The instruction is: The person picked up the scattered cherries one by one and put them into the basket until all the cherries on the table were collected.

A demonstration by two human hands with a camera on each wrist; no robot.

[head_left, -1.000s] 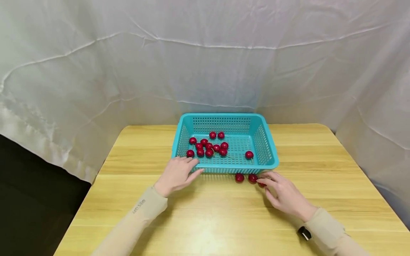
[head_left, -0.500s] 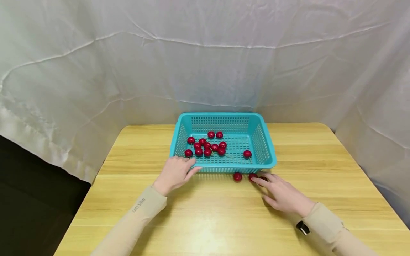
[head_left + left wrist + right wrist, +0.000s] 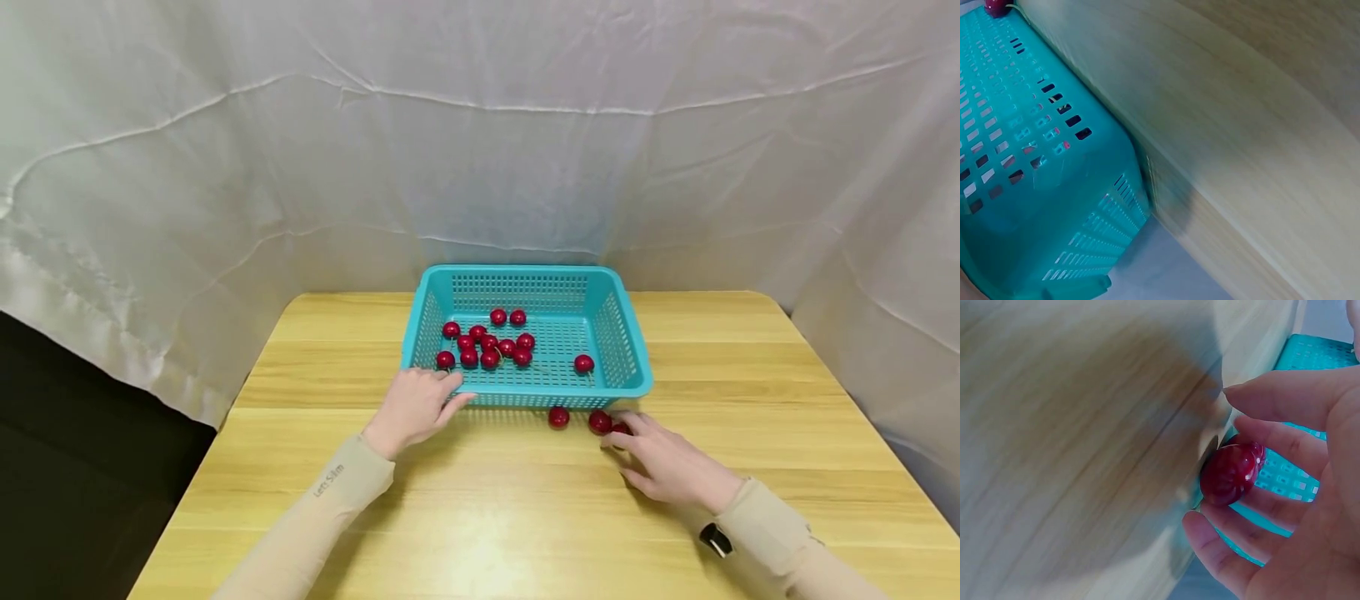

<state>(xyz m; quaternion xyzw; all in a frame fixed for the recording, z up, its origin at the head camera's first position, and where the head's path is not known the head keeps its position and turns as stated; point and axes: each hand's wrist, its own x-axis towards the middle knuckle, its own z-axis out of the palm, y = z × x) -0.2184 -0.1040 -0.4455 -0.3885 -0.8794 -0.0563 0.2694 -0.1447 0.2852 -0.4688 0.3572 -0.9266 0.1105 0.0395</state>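
A turquoise plastic basket (image 3: 525,391) holds several dark red cherries (image 3: 490,358). At its front left corner my left hand (image 3: 408,408) holds the rim, thumb outside the front wall; the left wrist view shows mostly the basket's outer wall (image 3: 1066,169). In front of the basket lie a left cherry (image 3: 558,417), a middle cherry (image 3: 600,422) and a right cherry (image 3: 620,432), partly covered by my right hand (image 3: 671,462). In the right wrist view, loosely bent fingers surround a cherry (image 3: 1230,475), with the thumb standing apart from it. Another cherry shows behind it.
The basket stands on a light wooden table (image 3: 480,517), near its back edge. A pale curtain (image 3: 480,175) hangs behind and at the sides. A dark area (image 3: 90,467) lies beyond the table's left edge. My right wrist carries a small black device (image 3: 716,540).
My right fingertips reached over the middle cherry, then drew back toward the right one. The middle and right cherries have shifted slightly right. My left hand stays on the basket.
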